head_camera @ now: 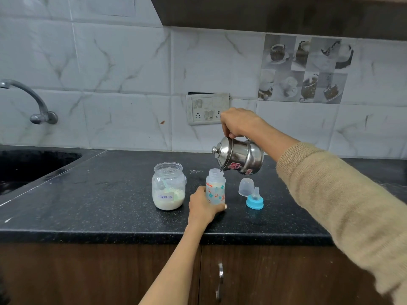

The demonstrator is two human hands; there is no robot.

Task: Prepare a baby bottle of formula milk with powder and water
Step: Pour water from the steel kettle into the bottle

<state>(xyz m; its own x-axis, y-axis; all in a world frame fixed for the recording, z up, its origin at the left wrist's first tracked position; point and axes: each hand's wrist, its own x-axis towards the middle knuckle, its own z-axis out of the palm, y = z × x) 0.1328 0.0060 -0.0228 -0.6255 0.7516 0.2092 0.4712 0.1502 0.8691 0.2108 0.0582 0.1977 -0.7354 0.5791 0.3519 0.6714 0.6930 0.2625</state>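
Nearest the counter edge, the left hand (203, 206) grips the base of an open baby bottle (215, 189) standing on the black counter (110, 194). Powder jar (168, 186) at its 9 o'clock, teat (255, 198) and cap (246, 187) at 3 o'clock. Beyond, at 1 o'clock, the right hand (239, 123) grasps a tilted steel kettle (239, 156), spout over the bottle's mouth.

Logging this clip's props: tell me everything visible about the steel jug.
The steel jug is shiny, pot-bellied metal with a knobbed lid that is on, and red stickers on its side. The right hand grips it from above and holds it in the air, tipped left, with its spout just over the open mouth of the baby bottle. No stream of water is discernible.
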